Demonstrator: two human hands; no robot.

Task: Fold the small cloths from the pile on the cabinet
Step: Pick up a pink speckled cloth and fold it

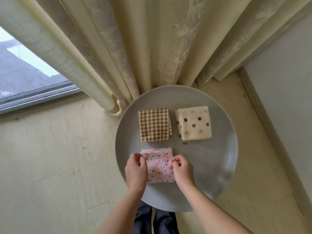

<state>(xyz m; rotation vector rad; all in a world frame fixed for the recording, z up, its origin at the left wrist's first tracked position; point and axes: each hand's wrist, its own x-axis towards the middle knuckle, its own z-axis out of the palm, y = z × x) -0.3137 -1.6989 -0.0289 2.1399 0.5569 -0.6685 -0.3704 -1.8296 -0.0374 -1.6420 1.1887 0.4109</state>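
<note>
Left hand (136,169) pinches left edge of pink floral cloth (158,166); right hand (183,168) pinches right edge, fingers curled. Cloth soft, squarish, zigzag-cut hem, lies at 7 o'clock on round grey tabletop (211,166). Folded gingham square (154,125) at 11, polka-dot square (194,125) at 1. Pleated cream curtain (152,48) beyond.

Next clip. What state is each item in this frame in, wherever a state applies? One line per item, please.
pink floral cloth: folded over, lying on the round grey table, held at both side edges.
brown checked cloth: folded square, flat, untouched.
polka-dot cloth: folded square, flat, untouched.
left hand: pinches the pink cloth's left edge.
right hand: pinches its right edge.
curtain: gathered, window partly uncovered.
</note>
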